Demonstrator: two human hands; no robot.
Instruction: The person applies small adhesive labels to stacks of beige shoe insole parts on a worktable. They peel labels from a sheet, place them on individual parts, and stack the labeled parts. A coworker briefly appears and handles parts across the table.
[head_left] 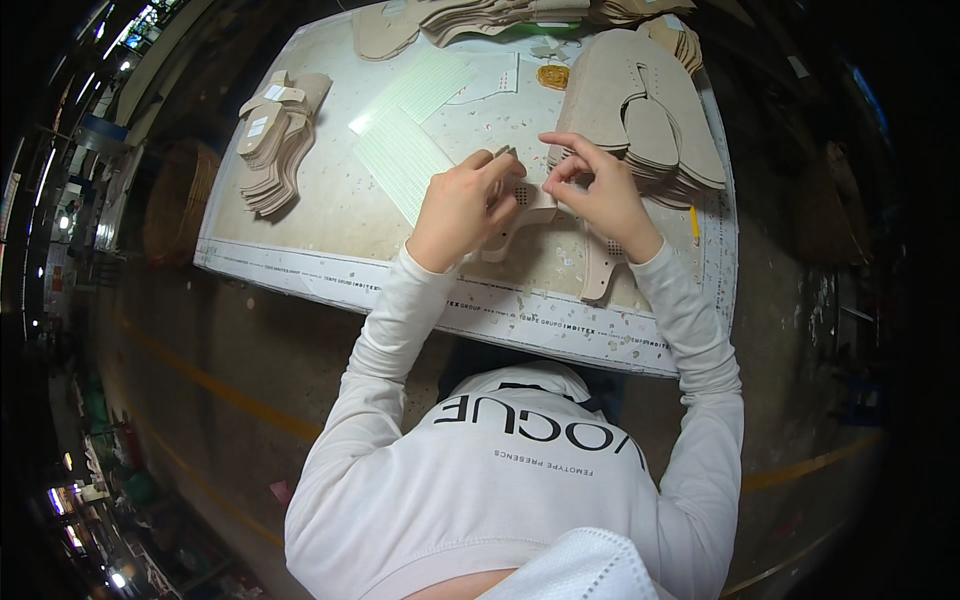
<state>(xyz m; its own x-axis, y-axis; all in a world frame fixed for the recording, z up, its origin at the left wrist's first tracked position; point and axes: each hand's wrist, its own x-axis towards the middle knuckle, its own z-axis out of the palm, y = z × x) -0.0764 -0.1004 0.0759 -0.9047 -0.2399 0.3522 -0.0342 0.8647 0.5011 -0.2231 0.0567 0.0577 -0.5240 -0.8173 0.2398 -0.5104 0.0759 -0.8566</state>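
In front of me, a curved beige cut piece [540, 208] with a patch of small dark holes lies at the table's near side. My left hand [462, 212] is closed on its left part, fingers bent over it. My right hand [600, 192] hovers by its right end, thumb and index finger pinched together, other fingers partly raised. Whatever that pinch holds is too small to make out. Below my right wrist lies a second beige cut piece [602, 268] with similar holes, partly covered by the hand.
Pale green lined sheets [400, 150] lie beyond my left hand. Stacks of beige cut pieces stand at left [270, 160] and right [600, 90], more along the far edge. A yellow round object [553, 77] and a yellow stick [695, 222] rest on the scrap-strewn table [330, 225].
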